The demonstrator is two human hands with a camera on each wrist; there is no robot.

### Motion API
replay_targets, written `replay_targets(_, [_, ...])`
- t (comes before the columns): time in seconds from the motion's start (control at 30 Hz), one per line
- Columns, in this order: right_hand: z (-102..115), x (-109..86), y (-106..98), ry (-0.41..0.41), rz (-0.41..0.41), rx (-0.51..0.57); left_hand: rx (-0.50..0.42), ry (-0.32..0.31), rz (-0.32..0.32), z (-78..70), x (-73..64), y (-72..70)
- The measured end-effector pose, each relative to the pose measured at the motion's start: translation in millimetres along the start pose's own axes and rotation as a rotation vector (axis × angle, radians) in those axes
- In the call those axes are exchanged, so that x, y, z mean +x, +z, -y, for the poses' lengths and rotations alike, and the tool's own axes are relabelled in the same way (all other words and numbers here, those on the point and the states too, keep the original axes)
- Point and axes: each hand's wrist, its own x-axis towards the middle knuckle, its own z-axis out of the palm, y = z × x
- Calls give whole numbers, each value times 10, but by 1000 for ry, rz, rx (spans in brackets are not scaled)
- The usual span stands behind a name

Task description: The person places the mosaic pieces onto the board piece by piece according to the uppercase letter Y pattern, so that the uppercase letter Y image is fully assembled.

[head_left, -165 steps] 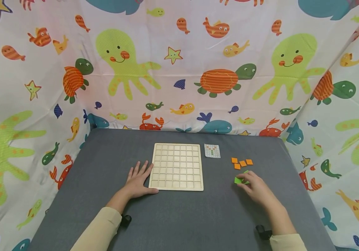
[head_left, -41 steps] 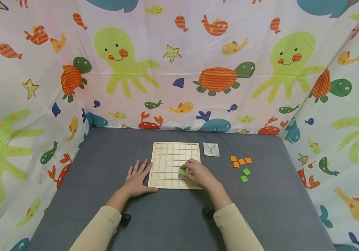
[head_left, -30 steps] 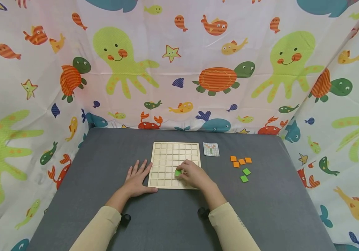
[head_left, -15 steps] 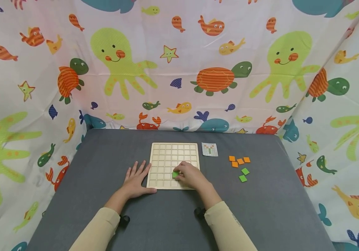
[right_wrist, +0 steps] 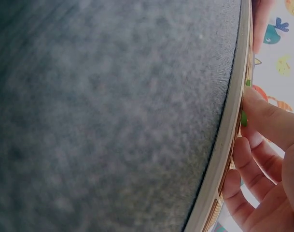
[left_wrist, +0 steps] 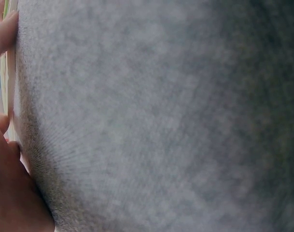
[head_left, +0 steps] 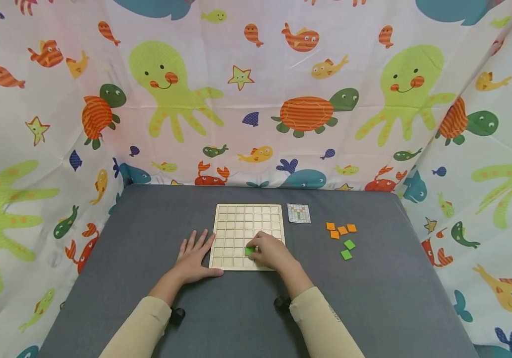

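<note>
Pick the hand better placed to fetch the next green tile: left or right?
Right, I'd say. The right hand is nearer the two loose green tiles, though it must first release the tile it pinches. The left hand is farther, spread at the left edge of the board.

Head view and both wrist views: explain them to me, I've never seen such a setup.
There is no robot here, just a person's two bare hands. The wide picture comes from a camera on the head, looking forward and down; the two close, sideways-looking ones come from cameras on each wrist, mostly filled by the grey table.

On it lie a gridded board, a small patterned card, four orange tiles and two loose green tiles. The left hand is spread against the board's near left corner. The right hand pinches another green tile at the board; whether it is seated in a square, I can't tell. Behind hangs a sea-animal cloth.
</note>
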Motion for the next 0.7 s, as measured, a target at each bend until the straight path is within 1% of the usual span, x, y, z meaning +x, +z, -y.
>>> replay_targets(0.23, [-9,2,-9,18,-12,44,8,-4,7,12,0,0])
replay_targets(0.57, [-2,62,6,123,21,148,-9,-16,16,-14,-12,-17])
replay_targets(0.7, [-10,73,-9,107,32,166,-8,-9,9,-5,-10,-7])
